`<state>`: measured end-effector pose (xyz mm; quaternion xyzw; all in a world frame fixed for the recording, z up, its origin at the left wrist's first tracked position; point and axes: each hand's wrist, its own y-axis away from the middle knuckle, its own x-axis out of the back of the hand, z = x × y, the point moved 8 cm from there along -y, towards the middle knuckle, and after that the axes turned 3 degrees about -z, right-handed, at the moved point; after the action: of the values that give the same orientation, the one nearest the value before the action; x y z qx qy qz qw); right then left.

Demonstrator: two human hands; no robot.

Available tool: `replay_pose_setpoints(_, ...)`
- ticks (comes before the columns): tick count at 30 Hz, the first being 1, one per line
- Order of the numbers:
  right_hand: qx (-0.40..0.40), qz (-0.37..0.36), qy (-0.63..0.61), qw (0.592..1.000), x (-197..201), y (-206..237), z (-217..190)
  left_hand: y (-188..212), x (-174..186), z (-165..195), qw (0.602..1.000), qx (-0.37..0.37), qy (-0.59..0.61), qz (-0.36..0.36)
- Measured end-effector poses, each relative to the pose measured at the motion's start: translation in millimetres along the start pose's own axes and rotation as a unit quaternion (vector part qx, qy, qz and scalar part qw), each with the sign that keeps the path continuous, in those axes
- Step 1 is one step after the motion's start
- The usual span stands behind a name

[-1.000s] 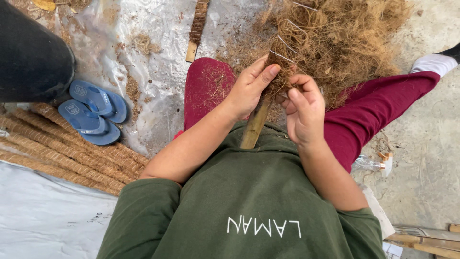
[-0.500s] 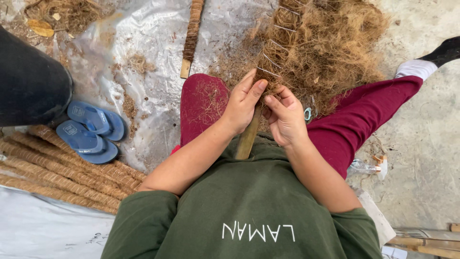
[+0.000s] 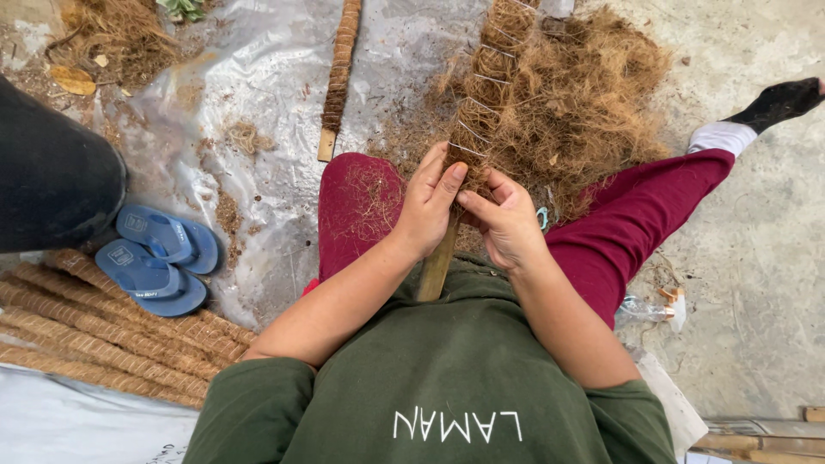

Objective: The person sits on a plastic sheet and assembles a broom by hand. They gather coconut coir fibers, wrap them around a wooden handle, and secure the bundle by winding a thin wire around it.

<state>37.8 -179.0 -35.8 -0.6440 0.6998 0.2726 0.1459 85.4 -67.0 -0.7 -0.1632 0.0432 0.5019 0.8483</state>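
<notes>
A: Surroundings, largest first?

B: Crinkled clear plastic sheet (image 3: 258, 103) covering the ground. At its far right edge, a loose heap of brown coconut fibre (image 3: 593, 103). Near left edge: a stack of finished fibre-wrapped poles (image 3: 94, 335), a pair of blue rubber sandals (image 3: 155, 258) just beyond them. Another person's dark trouser leg (image 3: 51, 185) enters at the left edge. One separate fibre-wrapped stick (image 3: 339, 69) lies alone towards the far edge.

A: The work piece?

B: A wooden stake wrapped in brown fibre and bound with thin cord (image 3: 485, 94), lying between the person's maroon-clad legs; the bare end points at the green shirt, the wrapped end runs into the heap, which hides its far side.

A: Hands?

B: Left hand (image 3: 425, 206) curled around the stake at the lower end of the wrapping. Right hand (image 3: 507, 219) closed beside it, fingertips pinching at the same spot; whether it grips cord or fibre, cannot tell.

A: Versus half a second ago?

B: Both hands stay on the same spot; grip unchanged.
</notes>
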Motion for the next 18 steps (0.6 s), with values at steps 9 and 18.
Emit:
replay_pose_setpoints(9, 0.107, -0.029, 0.083, 0.99, -14.5, 9.1, -11.9, -2.1, 1.7, 1.2, 0.994, -0.04, -0.098, -0.014)
replay_pose_setpoints(18, 0.154, -0.035, 0.12, 0.98, -26.0, 19.9, -29.7, -0.1, 1.1, 3.2, 0.967, -0.022, -0.254, 0.013)
